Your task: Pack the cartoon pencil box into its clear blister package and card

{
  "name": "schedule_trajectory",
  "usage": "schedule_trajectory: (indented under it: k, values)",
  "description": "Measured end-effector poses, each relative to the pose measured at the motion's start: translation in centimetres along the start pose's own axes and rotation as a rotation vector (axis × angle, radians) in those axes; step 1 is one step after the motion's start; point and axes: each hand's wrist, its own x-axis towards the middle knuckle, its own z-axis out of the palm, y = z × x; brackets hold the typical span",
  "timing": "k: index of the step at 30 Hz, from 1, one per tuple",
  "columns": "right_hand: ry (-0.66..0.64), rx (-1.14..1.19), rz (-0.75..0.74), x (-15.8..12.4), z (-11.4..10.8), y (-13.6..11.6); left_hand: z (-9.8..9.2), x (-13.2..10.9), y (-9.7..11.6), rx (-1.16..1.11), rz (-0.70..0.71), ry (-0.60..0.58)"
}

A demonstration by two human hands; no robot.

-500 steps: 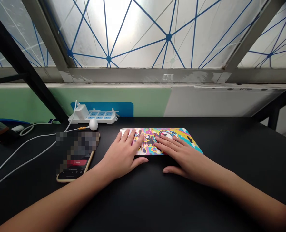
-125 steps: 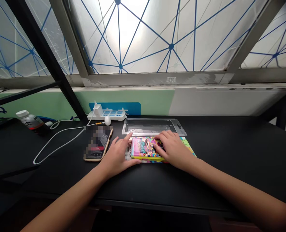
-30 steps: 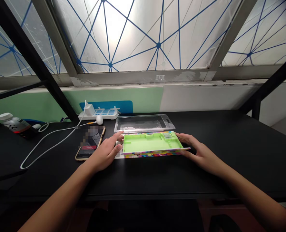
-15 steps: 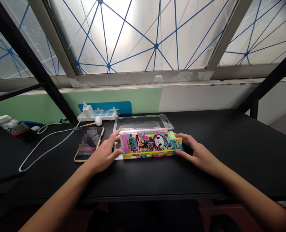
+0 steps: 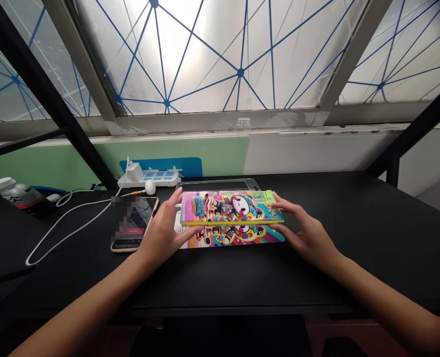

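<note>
A colourful pencil case (image 5: 223,207) with a cartoon figure and a bright green piece at its right end is held up, nearly level. My left hand (image 5: 165,225) grips its left end, thumb at the near edge and fingers at the far side. At the right end, my right hand (image 5: 303,227) holds it in the same way. Beneath lies a printed card (image 5: 238,237) with a similar design, partly covered by the case. Behind it, a clear plastic tray (image 5: 216,185) lies on the desk, its front hidden.
On the black desk (image 5: 353,213) a phone (image 5: 132,223) lies left of my left hand. A white cable (image 5: 61,223) loops beside it. Farther back are a power strip (image 5: 151,177) and, at far left, a bottle (image 5: 21,196). Black frame bars (image 5: 69,126) rise on both sides.
Both hands have raised the pencil case off the card, so more of the card's print shows below it. The case now covers more of the clear tray.
</note>
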Motion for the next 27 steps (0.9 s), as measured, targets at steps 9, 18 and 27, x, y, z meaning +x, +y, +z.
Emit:
schedule_trajectory:
  k: [9, 18, 27]
  values:
    - [0.135, 0.173, -0.054, 9.5, 2.7, 2.1, 0.9, 6.9, 0.3, 0.042, -0.159, 0.117]
    - [-0.077, 0.015, 0.044, 8.3, 4.7, 3.9, 3.5, 4.9, -3.3, 0.203, -0.278, -0.263]
    - [-0.131, -0.267, -0.221, 8.0, 4.7, 3.2, 3.5, 4.6, -3.1, 0.362, -0.258, -0.385]
